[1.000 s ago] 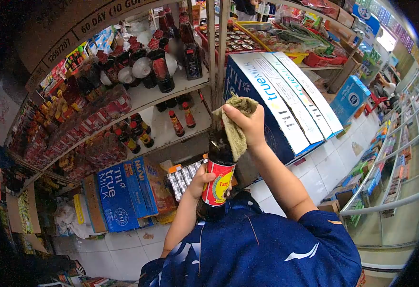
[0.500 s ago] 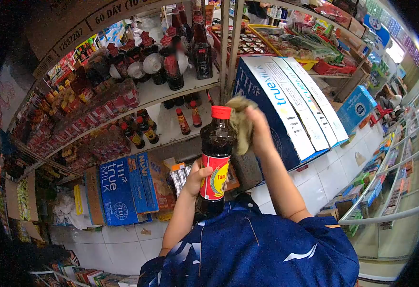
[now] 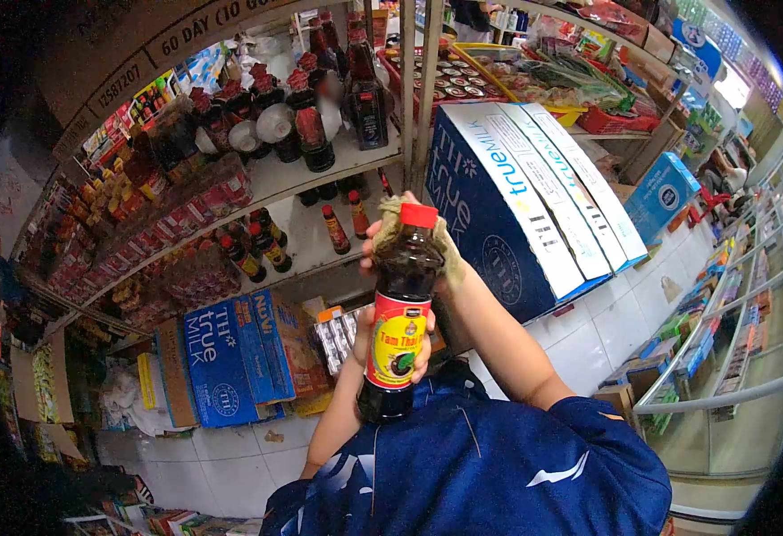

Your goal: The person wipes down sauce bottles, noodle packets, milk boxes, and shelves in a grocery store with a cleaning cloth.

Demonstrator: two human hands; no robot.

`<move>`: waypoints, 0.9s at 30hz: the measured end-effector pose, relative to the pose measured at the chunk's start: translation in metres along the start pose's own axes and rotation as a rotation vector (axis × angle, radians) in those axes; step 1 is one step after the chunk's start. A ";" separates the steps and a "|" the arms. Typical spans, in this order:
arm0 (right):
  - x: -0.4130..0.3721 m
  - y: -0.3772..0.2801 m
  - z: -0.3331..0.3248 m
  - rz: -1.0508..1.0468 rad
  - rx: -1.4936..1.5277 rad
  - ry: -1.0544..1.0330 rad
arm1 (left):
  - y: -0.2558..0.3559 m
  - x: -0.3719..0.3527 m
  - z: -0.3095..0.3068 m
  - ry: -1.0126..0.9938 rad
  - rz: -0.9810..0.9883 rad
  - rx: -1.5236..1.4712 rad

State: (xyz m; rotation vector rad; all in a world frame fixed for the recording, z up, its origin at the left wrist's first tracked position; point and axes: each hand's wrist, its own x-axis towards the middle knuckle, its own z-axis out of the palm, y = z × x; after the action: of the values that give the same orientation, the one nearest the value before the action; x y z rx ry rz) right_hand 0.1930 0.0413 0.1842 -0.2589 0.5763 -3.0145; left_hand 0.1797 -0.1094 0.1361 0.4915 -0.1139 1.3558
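Observation:
A dark soy sauce bottle (image 3: 397, 344) with a red cap and a red-and-yellow label stands upright in front of my chest. Around its lower part, my left hand (image 3: 355, 347) is closed, with fingertips showing at the label's right edge. My right hand (image 3: 453, 284) presses a greenish-grey cloth (image 3: 449, 252) around the back of the bottle's shoulder, just below the cap. Its fingertips come out on the left side; much of that hand is hidden behind the bottle and cloth.
Metal shelves (image 3: 355, 170) ahead hold several dark bottles and smaller red-capped sauce bottles (image 3: 336, 230). A big blue-and-white milk carton (image 3: 534, 205) stands at the right. Blue flattened cartons (image 3: 221, 362) are low on the left. A glass display case (image 3: 722, 420) lines the right side.
My right hand has brought the cloth from beside the bottle to around its shoulder. The bottle has turned, so more of its label faces me.

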 end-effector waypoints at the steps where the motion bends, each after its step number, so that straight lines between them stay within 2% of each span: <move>1: 0.001 -0.001 -0.005 0.077 -0.023 -0.021 | -0.001 0.000 0.002 0.028 -0.007 0.023; 4: 0.004 -0.004 -0.005 0.197 -0.075 -0.003 | 0.001 -0.001 0.001 0.030 0.002 0.004; 6: 0.006 0.000 0.001 0.054 -0.070 0.114 | 0.007 -0.003 0.006 0.069 0.065 0.027; 7: 0.002 0.007 0.008 -0.089 -0.121 0.077 | 0.010 -0.006 0.007 0.178 0.110 0.087; 8: 0.002 0.008 0.011 -0.188 -0.297 0.306 | 0.014 -0.010 0.007 0.287 0.158 0.149; 10: 0.002 0.016 0.029 -0.365 -0.501 0.514 | 0.021 -0.014 0.015 0.438 0.265 0.383; 11: 0.002 0.017 0.035 -0.360 -0.499 0.511 | 0.024 -0.015 0.012 0.622 0.344 0.557; 13: 0.000 0.019 0.040 -0.510 -0.988 0.460 | 0.030 -0.011 0.014 0.917 0.483 0.820; 14: 0.003 0.020 0.039 -0.580 -1.191 0.391 | 0.032 -0.012 0.015 0.954 0.444 0.843; 16: 0.005 0.023 0.043 -0.644 -1.554 0.370 | 0.025 -0.008 0.014 1.019 0.573 1.007; 18: 0.006 0.026 0.037 -0.657 -1.678 0.371 | 0.025 -0.007 0.013 1.016 0.632 0.976; 20: 0.002 0.032 0.038 -0.710 -1.641 0.340 | 0.024 -0.008 0.013 1.015 0.687 0.937; 22: -0.006 0.038 0.038 -0.798 -1.801 0.237 | 0.029 -0.012 0.014 1.081 0.705 0.941; 24: -0.008 0.037 0.041 -0.757 -1.805 0.234 | 0.028 -0.012 0.007 1.032 0.725 0.941; 26: -0.005 0.025 0.042 -0.815 -1.665 0.252 | 0.021 -0.012 -0.002 1.170 0.683 0.970; 27: -0.004 0.017 0.044 -0.842 -1.572 0.246 | 0.016 -0.006 0.014 1.106 0.609 0.980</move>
State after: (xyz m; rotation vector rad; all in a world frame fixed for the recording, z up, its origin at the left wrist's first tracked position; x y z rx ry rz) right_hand 0.2054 0.0105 0.2174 -0.1623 3.3361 -2.2031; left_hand 0.1658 -0.1186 0.1502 0.4401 1.4653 2.0692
